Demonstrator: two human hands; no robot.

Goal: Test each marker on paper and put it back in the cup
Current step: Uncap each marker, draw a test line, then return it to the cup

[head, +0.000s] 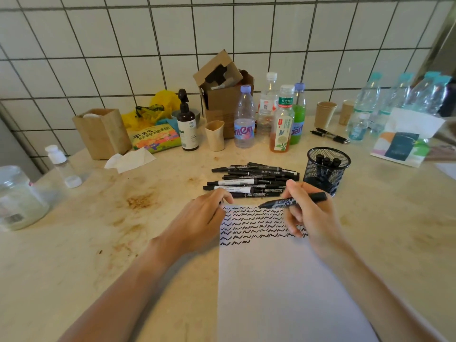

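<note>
Pinching a black marker (293, 200) between thumb and curled fingers, the right hand (309, 213) is held over the upper right part of the paper (283, 280). The marker is kept nearly level, its uncapped tip pointing left at the paper's top edge and its capped rear end pointing right toward the mesh cup (327, 169). The left hand (202, 215) is laid on the counter (98, 243) at the paper's upper left corner with its fingers curled under; something small and dark seems to be pinched at the fingertips (223, 197), possibly the marker's cap, but the view is too poor for it to be told with certainty.

The upper portion of the paper is covered with rows of black squiggles (249, 224), and the lower part is left blank. Just beyond the paper's top edge, a pile of black markers (249, 180) is spread flat on the counter, most of them lying left to right. The black mesh cup is stood to the right of the pile, close to the right hand, and three marker ends are seen upright inside it.

Farther back, against the tiled wall (172, 33), plastic bottles (269, 112), a cardboard box (222, 95), paper cups (325, 113) and a brown pump bottle (187, 122) are gathered.
</note>
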